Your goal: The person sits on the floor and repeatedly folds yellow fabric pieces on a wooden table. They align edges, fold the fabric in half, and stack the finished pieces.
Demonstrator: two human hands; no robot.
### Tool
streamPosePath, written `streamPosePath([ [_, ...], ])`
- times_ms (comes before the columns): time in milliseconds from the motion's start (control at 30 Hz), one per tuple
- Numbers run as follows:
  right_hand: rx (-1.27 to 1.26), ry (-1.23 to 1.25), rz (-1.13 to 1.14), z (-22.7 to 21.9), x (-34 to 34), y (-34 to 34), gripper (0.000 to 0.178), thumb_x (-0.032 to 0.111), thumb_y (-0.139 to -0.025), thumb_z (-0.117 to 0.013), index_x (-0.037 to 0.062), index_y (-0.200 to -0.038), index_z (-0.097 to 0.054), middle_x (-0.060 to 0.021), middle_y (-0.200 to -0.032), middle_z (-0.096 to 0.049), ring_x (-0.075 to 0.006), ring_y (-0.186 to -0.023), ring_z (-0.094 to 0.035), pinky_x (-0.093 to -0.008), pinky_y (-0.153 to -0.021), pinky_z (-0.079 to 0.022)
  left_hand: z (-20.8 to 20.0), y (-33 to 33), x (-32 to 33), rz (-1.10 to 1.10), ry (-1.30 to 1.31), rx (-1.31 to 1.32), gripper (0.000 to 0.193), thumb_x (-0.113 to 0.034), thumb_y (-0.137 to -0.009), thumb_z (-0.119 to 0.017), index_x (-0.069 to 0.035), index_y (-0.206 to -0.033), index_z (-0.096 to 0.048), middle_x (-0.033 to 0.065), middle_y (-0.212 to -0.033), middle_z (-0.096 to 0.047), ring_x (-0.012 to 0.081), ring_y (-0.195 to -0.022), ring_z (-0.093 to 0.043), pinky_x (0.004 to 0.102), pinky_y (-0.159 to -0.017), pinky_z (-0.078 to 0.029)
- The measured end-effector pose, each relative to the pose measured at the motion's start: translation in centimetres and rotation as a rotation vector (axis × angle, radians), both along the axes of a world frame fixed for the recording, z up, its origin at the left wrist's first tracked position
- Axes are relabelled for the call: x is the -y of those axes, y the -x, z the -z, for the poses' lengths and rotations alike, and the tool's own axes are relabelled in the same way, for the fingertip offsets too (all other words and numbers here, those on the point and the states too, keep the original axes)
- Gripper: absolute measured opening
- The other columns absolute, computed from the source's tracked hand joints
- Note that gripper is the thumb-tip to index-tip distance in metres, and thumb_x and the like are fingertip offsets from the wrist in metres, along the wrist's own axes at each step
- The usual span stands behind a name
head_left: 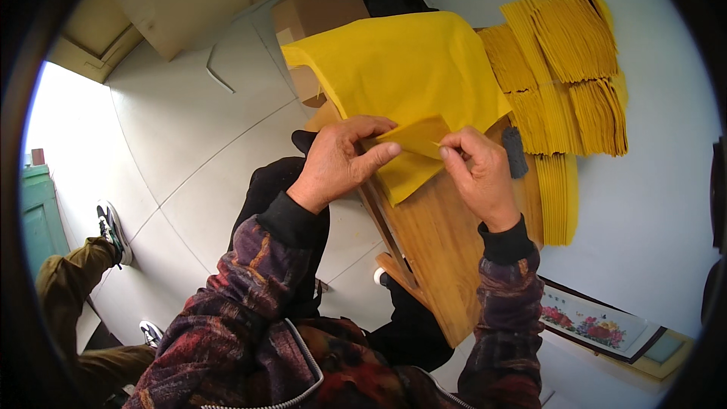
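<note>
My left hand (pixel 337 155) is closed on a small folded piece of yellow cloth (pixel 416 135), its thumb lying on top. Against the right edge of that piece, my right hand (pixel 481 174) pinches with thumb and forefinger. A thin pale tip shows at those fingertips, too small to make out. Beneath and beyond both hands, a large yellow cloth (pixel 401 53) drapes over the far part of a wooden bench (pixel 447 257). One pointed corner of yellow fabric hangs down below the folded piece.
Stacks of folded yellow cloth (pixel 568 38) lie at the right, against the bench. Near them sits a dark grey strip (pixel 514 153). A cardboard box (pixel 318 11) stands behind the bench. At left, another person's leg and shoe (pixel 113 235) rest on the tiled floor (pixel 204 159).
</note>
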State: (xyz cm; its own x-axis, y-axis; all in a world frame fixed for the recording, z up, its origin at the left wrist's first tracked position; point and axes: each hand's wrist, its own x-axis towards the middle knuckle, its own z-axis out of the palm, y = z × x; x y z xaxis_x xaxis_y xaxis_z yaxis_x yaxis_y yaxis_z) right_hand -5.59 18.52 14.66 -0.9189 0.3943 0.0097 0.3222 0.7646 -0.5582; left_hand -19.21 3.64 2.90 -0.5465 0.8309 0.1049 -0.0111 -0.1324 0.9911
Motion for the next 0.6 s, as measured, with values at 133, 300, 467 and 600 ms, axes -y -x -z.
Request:
streamPosePath([
  [133, -0.182, -0.198, -0.019, 0.5, 0.4, 0.8, 0.005, -0.001, -0.085, -0.064, 0.0, -0.088, -0.061, -0.0124, -0.082, -0.061, -0.0277, -0.075, -0.061, -0.034, -0.065, -0.048, 0.0, -0.2, -0.1, -0.025, 0.034, -0.031, 0.02, -0.006, -0.093, -0.065, 0.003, -0.111, -0.066, 0.0097, -0.1, -0.07, 0.0153, -0.09, -0.064, 0.0266, -0.083, -0.051],
  [300, -0.3, -0.332, 0.088, 1.2, 2.6, -1.7, 0.015, -0.004, -0.081, -0.067, 0.0006, -0.094, -0.063, -0.0123, -0.091, -0.062, -0.0332, -0.083, -0.061, -0.0375, -0.072, -0.051, -0.1, -0.2, -0.2, -0.052, 0.089, -0.022, 0.02, -0.007, -0.093, -0.065, 0.002, -0.111, -0.066, 0.0088, -0.096, -0.07, 0.0149, -0.088, -0.064, 0.0262, -0.082, -0.051],
  [467, 0.036, -0.24, -0.163, 3.0, 3.8, -3.6, 0.025, 0.0, -0.077, -0.071, 0.0021, -0.101, -0.064, -0.0119, -0.098, -0.059, -0.0311, -0.094, -0.057, -0.0388, -0.08, -0.05, -0.1, -0.3, -0.3, -0.046, 0.086, 0.062, 0.02, -0.009, -0.094, -0.064, 0.003, -0.11, -0.067, 0.0079, -0.094, -0.07, 0.0131, -0.085, -0.062, 0.0258, -0.08, -0.051],
  [600, 0.054, -0.275, -0.241, 3.7, 3.2, -3.6, 0.03, 0.002, -0.076, -0.073, 0.0031, -0.104, -0.064, -0.0107, -0.1, -0.057, -0.03, -0.094, -0.057, -0.0384, -0.08, -0.05, -0.1, -0.4, -0.2, -0.059, 0.088, 0.012, 0.02, -0.009, -0.094, -0.064, 0.003, -0.11, -0.067, 0.0075, -0.094, -0.07, 0.0122, -0.085, -0.062, 0.0255, -0.08, -0.051],
])
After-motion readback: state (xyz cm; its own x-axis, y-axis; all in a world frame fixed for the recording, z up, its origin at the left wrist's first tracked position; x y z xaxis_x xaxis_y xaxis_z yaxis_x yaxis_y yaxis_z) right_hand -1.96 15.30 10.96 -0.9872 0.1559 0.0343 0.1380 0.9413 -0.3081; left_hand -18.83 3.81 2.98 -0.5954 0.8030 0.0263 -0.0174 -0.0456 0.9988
